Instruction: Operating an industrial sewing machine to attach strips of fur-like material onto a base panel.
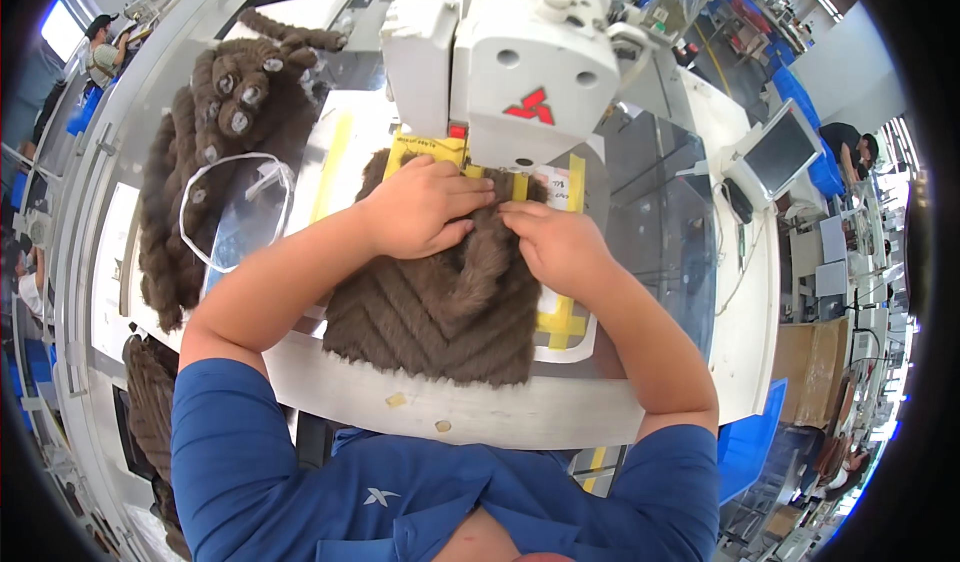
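A brown fur panel [430, 337] with chevron ridges lies on the bed of a white sewing machine [540, 72], and a loose fur strip [480, 272] runs down over its middle. My left hand [425, 207] rests on the panel's upper part, fingers stretched to the right, thumb apart. Close to its fingertips, my right hand [560, 247] pinches the upper end of the strip; its fingertips are partly sunk in the pile. Both hands are just below the machine head. Beneath the fur shows a white template [585, 307] with yellow tape [575, 197]. The needle area is mostly hidden.
Brown fur pieces [235, 97] are heaped at the left, beside a white cord loop [290, 197]. More fur [150, 392] hangs lower left. A screen [785, 152] stands at the right, with a blue bin [755, 442] below. Other people work in the background.
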Tool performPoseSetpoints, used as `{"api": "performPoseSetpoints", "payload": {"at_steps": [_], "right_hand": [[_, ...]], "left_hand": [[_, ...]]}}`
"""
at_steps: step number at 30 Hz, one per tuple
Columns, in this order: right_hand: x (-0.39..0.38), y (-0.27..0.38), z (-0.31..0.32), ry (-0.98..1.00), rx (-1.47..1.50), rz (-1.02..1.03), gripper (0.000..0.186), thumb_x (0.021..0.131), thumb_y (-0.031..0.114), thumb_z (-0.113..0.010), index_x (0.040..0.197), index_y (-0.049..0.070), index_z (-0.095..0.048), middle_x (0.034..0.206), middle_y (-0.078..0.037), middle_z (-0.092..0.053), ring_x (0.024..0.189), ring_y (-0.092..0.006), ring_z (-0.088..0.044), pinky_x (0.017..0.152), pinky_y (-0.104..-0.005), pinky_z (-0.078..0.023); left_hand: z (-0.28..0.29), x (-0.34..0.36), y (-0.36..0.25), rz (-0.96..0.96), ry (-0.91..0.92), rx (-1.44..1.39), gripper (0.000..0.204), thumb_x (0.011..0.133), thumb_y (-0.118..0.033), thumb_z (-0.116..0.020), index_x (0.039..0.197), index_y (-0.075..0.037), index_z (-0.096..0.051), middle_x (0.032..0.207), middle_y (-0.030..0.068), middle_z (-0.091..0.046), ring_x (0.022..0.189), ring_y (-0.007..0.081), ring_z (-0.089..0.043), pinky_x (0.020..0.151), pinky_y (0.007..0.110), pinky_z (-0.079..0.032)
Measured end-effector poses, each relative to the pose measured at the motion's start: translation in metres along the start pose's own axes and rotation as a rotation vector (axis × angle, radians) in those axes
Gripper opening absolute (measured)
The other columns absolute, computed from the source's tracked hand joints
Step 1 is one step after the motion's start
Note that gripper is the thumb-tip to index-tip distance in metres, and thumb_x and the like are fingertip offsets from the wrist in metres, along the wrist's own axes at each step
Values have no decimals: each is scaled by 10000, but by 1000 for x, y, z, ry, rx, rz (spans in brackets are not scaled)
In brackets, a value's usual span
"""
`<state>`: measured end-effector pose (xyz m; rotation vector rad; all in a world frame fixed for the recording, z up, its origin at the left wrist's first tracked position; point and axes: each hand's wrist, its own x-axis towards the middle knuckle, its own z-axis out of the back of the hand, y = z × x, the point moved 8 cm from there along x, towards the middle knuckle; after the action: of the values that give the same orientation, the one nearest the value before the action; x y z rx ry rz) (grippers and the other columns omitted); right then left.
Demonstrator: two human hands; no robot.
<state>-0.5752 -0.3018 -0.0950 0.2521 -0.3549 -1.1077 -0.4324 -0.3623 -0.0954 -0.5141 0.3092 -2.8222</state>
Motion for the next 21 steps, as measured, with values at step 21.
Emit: {"api": "performPoseSetpoints", "payload": {"at_steps": [21], "right_hand": [[-76,-37,20,-225,93,-347,370,920,100,-562,1258,78,-712,1360,-104,-675,1148,-300,-676,967,-410,-547]], "left_hand": [[-24,-5,-107,-98,-27,-19,409,846,-363,-788,1053,-30,-671,1070,117,-645,1102,313,-599,1132,500,-383]]}}
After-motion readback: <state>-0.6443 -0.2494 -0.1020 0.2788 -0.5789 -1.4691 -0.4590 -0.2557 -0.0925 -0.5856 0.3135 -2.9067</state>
